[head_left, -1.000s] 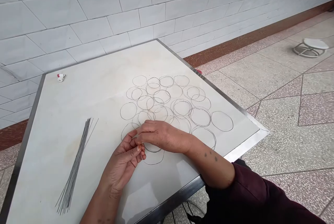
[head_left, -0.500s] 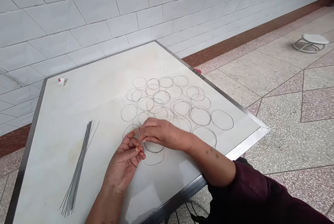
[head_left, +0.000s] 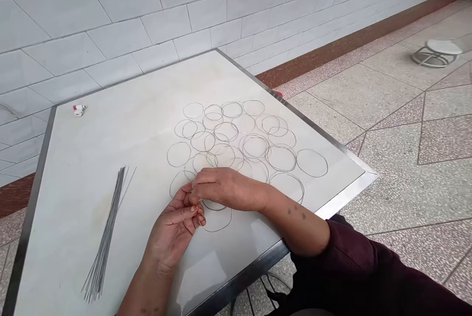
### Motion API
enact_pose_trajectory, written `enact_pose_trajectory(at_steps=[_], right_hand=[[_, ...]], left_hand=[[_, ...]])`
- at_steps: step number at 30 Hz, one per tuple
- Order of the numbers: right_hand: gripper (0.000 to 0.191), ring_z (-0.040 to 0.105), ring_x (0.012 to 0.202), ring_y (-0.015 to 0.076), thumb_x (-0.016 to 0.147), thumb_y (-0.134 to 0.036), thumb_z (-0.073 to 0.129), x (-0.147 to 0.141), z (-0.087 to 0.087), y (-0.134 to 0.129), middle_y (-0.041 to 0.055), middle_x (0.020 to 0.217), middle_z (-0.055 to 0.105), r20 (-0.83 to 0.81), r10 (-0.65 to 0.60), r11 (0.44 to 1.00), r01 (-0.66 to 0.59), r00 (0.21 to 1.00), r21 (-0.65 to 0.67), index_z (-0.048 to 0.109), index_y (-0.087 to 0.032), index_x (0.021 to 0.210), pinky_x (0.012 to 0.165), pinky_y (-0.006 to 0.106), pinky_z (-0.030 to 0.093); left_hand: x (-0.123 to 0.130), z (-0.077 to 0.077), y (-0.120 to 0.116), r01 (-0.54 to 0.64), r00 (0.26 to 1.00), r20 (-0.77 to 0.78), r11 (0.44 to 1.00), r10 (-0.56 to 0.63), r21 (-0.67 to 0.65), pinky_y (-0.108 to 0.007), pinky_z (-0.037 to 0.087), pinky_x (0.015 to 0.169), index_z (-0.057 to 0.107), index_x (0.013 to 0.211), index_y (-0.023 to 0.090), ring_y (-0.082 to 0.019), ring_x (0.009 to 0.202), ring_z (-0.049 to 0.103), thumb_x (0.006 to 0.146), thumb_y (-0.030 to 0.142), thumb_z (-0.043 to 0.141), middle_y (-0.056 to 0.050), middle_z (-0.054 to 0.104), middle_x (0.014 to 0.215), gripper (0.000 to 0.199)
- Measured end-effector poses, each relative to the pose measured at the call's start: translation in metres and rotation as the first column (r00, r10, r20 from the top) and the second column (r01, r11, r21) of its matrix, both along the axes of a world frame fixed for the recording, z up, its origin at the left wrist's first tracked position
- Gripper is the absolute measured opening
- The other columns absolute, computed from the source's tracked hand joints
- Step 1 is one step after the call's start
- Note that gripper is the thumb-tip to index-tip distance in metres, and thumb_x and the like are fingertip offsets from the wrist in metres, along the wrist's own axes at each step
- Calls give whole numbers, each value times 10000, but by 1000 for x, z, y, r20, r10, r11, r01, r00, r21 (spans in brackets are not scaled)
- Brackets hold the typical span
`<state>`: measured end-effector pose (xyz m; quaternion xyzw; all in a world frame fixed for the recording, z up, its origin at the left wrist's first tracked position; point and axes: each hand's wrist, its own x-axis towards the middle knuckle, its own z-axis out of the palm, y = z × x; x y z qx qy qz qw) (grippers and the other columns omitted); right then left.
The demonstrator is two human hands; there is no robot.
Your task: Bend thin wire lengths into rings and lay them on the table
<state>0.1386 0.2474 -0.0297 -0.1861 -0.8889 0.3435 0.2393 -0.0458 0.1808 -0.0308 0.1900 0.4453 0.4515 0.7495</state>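
My left hand point(head_left: 177, 227) is held palm up over the near part of the table, its thumb and fingers pinched on a thin wire loop point(head_left: 224, 228). Against its fingertips, my right hand point(head_left: 221, 188) is closed on the same wire, knuckles up; the wire ends are hidden between the fingers. Many thin wire rings point(head_left: 280, 158) lie flat and overlapping on the white table beyond my hands. Left of my left hand lies a bundle of straight wires point(head_left: 106, 237), with a few wires slightly apart at its top.
The white table point(head_left: 147, 109) has a metal edge. Small white and red items point(head_left: 78, 110) sit at its far left corner. A tiled wall point(head_left: 121, 1) runs behind. On the floor at the right stands a stool point(head_left: 438, 53).
The view has shifted slightly. My right hand has closed in a little around the fingertips of my left hand; both hands stay together on the wire.
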Motion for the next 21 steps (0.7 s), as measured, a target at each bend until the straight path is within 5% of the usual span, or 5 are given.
enact_pose_trajectory(at_steps=[4, 12, 21], right_hand=[[194, 560, 943, 155, 962, -222, 465, 0, 7, 0, -4, 977, 649, 17, -24, 976, 27, 1000, -217, 658, -233, 968, 812, 271, 460], [228, 562, 964, 165, 977, -274, 442, 1, 7, 1, -16, 940, 661, -51, -9, 968, -5, 999, -253, 660, -254, 912, 803, 279, 458], [142, 575, 953, 165, 903, -248, 586, -1, -2, 2, -27, 962, 671, -189, -76, 961, 22, 979, -275, 720, -291, 918, 833, 293, 465]], left_hand=[[0, 2, -1, 45, 998, -36, 998, -43, 54, -238, 479, 627, 697, 981, 190, -113, 640, 546, 695, 91, 750, 6, 602, 715, 307], [-4, 2, -1, 137, 986, -111, 982, -123, 131, -248, 447, 698, 691, 1100, 206, -122, 699, 535, 800, 164, 706, -8, 620, 754, 303], [-4, 1, -1, 123, 985, -139, 980, -101, 156, -256, 439, 680, 683, 1139, 230, -121, 695, 539, 747, 189, 772, 10, 593, 766, 404]])
